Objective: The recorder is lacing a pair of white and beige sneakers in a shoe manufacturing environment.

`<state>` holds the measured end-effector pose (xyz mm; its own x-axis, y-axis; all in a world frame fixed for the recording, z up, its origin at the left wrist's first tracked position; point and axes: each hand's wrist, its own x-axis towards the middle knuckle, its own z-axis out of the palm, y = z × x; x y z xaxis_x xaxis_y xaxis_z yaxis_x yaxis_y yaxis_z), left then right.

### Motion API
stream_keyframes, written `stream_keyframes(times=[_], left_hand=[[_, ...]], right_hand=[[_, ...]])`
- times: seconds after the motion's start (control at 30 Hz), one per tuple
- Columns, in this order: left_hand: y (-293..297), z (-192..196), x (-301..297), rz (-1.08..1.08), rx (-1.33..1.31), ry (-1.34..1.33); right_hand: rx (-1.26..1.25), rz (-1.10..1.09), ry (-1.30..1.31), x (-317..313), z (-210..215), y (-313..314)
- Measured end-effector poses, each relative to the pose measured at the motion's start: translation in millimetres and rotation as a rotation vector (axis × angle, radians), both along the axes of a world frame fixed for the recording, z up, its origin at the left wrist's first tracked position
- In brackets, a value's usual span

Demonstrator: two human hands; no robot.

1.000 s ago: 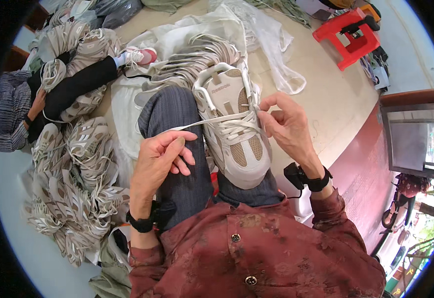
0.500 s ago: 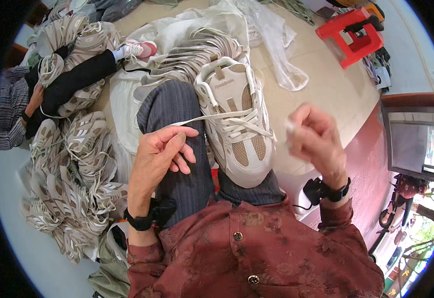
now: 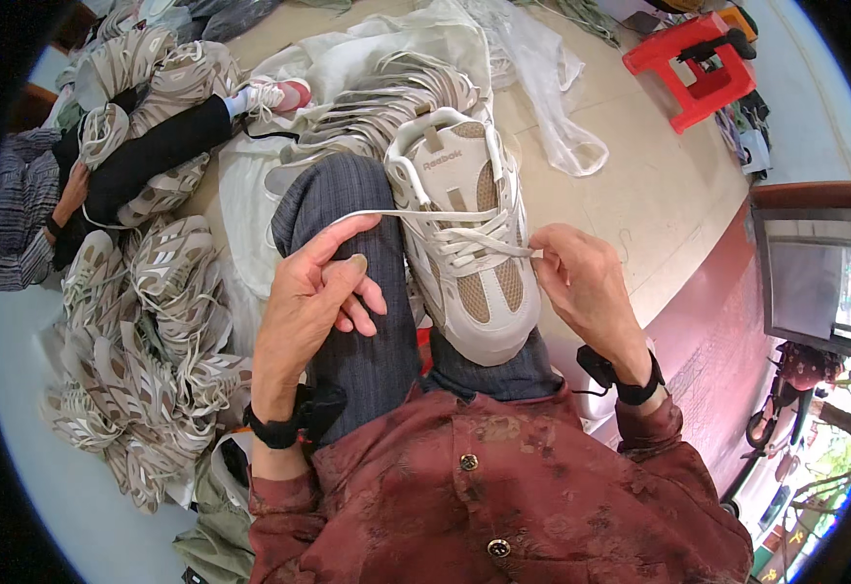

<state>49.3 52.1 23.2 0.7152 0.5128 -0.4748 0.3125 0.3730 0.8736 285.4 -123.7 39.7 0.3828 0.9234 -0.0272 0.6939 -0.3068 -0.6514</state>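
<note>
A beige and white sneaker (image 3: 488, 311) rests on my lap, toe toward me, with a flat cream shoelace (image 3: 464, 255) crossing its front. One lace end stretches leftward over the raised index finger of my left hand (image 3: 323, 292), whose other fingers are curled; part of that lace is hidden behind the hand. At the shoe's right side, my right hand (image 3: 581, 277) pinches the lace between thumb and index finger, close to the eyelets.
Beyond my knees a row of shoe uppers (image 3: 377, 117) lies on white plastic sheeting (image 3: 250, 214). Several sneakers (image 3: 167, 360) are heaped at left, near another person's leg (image 3: 153, 170) and hand. A red stool (image 3: 693, 73) stands far right, past a clear plastic bag (image 3: 566, 136).
My right hand has come leftward and down to the shoe's side and now pinches the lace. My left index finger has risen, lifting the lace stretched across the shoe.
</note>
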Motion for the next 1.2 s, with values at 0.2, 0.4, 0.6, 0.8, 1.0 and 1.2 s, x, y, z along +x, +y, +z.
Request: stream_keyframes(times=[0.2,0.4,0.6,0.8,1.0,1.2], left_hand=[[-0.3,2.6,3.1,-0.007,0.012,-0.008],[-2.0,-0.1,0.8,0.013,0.051,0.015],[-0.4,3.7,-1.9,0.015,-0.013,-0.026],[1.4,1.0,0.1,0.004,0.015,0.014],[0.9,1.4,2.1,-0.005,0.004,-0.007],[1.6,2.3,1.0,-0.028,-0.003,0.005]], right_hand=[[-0.051,-0.075,0.043,10.6,5.9,11.9],[0.268,-0.108,0.537,2.6,36.3,81.2],[0.231,-0.025,0.317,-0.5,20.1,65.7],[0.275,0.231,0.045,-4.0,12.6,48.4],[0.257,0.349,-0.118,-2.5,4.8,47.8],[0.391,0.391,-0.106,1.5,-2.4,49.4]])
